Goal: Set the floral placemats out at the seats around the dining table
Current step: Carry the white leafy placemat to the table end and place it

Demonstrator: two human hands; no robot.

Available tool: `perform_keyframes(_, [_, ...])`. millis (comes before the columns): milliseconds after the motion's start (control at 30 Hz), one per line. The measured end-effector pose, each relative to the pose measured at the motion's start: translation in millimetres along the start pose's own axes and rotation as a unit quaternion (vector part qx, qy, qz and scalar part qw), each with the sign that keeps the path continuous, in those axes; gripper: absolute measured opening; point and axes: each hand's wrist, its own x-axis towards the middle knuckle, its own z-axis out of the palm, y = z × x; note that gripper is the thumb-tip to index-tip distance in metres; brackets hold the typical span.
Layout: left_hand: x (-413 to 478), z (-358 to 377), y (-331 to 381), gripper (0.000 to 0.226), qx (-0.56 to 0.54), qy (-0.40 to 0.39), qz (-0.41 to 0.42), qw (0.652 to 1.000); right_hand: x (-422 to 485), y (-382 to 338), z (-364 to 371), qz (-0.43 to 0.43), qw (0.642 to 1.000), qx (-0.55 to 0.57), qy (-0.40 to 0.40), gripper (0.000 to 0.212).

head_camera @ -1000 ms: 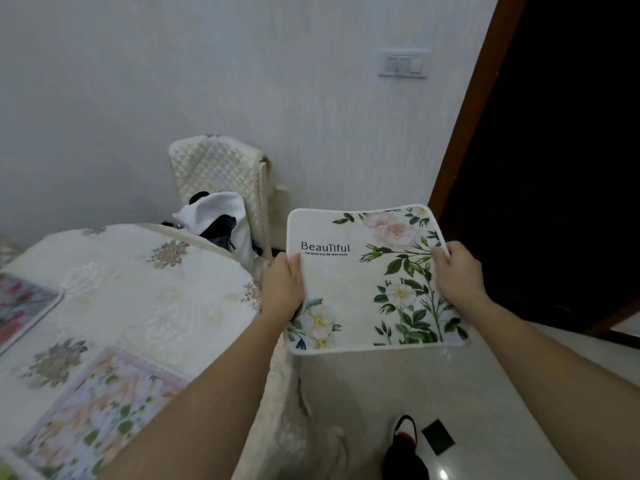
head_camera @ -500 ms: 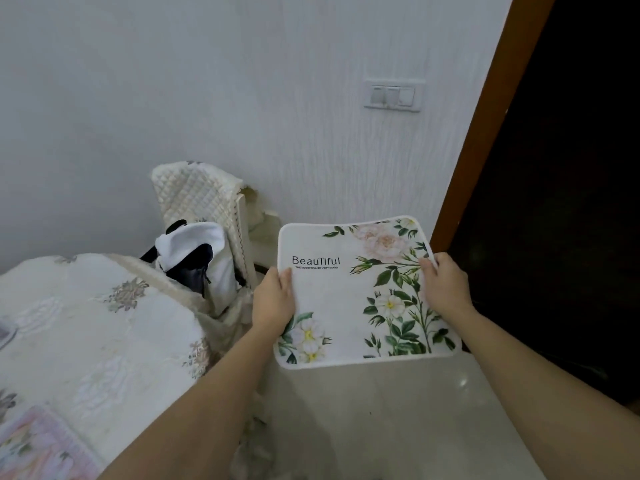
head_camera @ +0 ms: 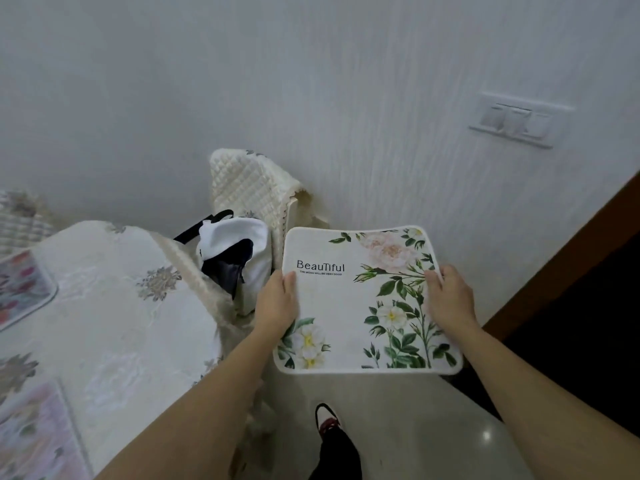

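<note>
Placemat (head_camera: 353, 306) carried nearer chair (head_camera: 249, 188), left hand (head_camera: 277, 303) and right hand (head_camera: 450, 299) gripping its sides

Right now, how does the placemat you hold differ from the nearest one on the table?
The held placemat is gripped in the air by left hand and right hand; the near placemat lies on the tablecloth. The held placemat is white with green leaves, near placemat pinkish. Both floral.

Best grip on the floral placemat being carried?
Pinch the placemat at mid-length of its left and right edges, coming in from each side, as left hand and right hand do. It looks thin and soft; opposed grips keep it flat.
</note>
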Motion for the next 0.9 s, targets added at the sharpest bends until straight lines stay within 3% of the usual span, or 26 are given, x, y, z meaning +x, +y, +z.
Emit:
perform_keyframes(167, [81.2,-10.3,-13.4,0.030,-0.015,0.038,-0.031,0.999,78.9,-50.2,57.1,-0.034,0.999,-0.021,-0.031,0.025])
perform_keyframes(433, [185.5,-62.0,-54.7,0.041,-0.007,0.108,-0.091,0.990,156.3,-131.7,164.5,-0.068,0.993,-0.032,-0.093,0.027])
perform_keyframes(667, [197.2,-123.2,-115.6,0.037,-0.001,0.196,-0.175,0.965,168.6,-200.4,263.9,-0.159,0.970,-0.029,-0.182,0.022])
perform_keyframes(900, [168.5,-172.6,-175.5,0.040,-0.042,0.300,-0.293,0.907,149.5,-274.5,366.8,-0.261,0.912,-0.048,-0.313,0.023])
